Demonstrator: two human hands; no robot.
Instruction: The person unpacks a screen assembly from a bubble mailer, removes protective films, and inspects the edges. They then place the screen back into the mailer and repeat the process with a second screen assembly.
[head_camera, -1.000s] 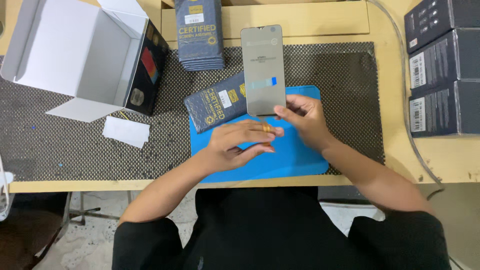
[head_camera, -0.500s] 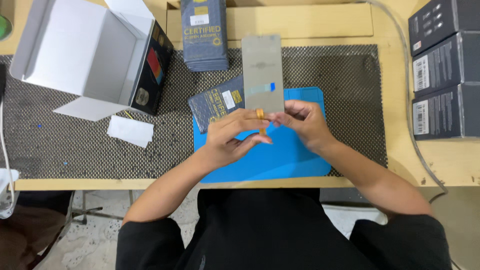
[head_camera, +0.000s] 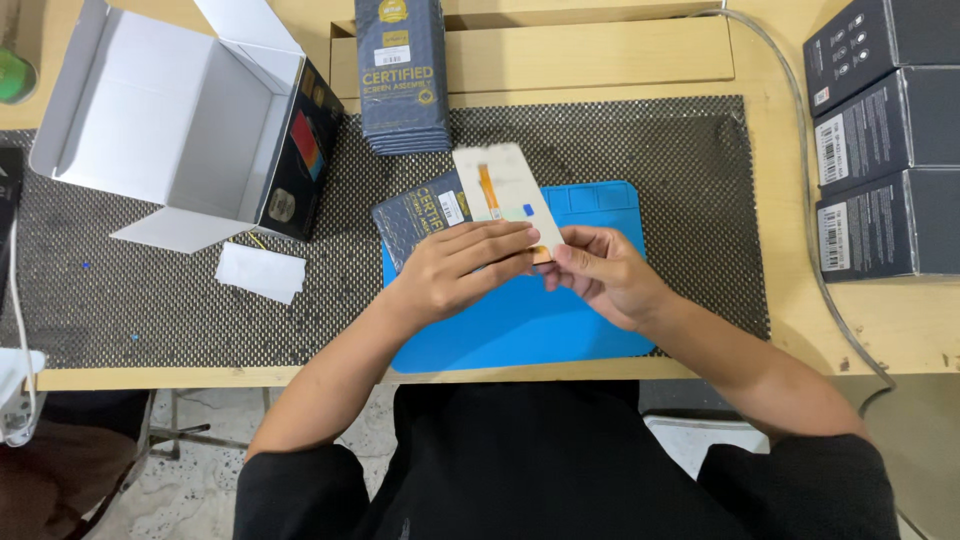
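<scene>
Both hands hold a flat phone screen panel (head_camera: 505, 192) above a blue work mat (head_camera: 520, 320). The panel's pale back faces up, with an orange ribbon cable along it. My left hand (head_camera: 455, 268) lies across the panel's near end, fingers flat on top. My right hand (head_camera: 600, 270) pinches the near right corner. Under the panel's far end, a dark blue flat sleeve (head_camera: 418, 212) lies partly on the mat.
An open white-lined box (head_camera: 180, 120) sits at the far left on a black mesh liner (head_camera: 140, 300), a white slip (head_camera: 260, 271) in front of it. A stack of dark blue sleeves (head_camera: 402, 75) stands at the back. Three dark boxes (head_camera: 880, 140) line the right edge.
The panel has been turned over: earlier its grey glass face was up, now its pale back with the orange ribbon shows. It is also tilted to the left, and my left hand now covers its near end.
</scene>
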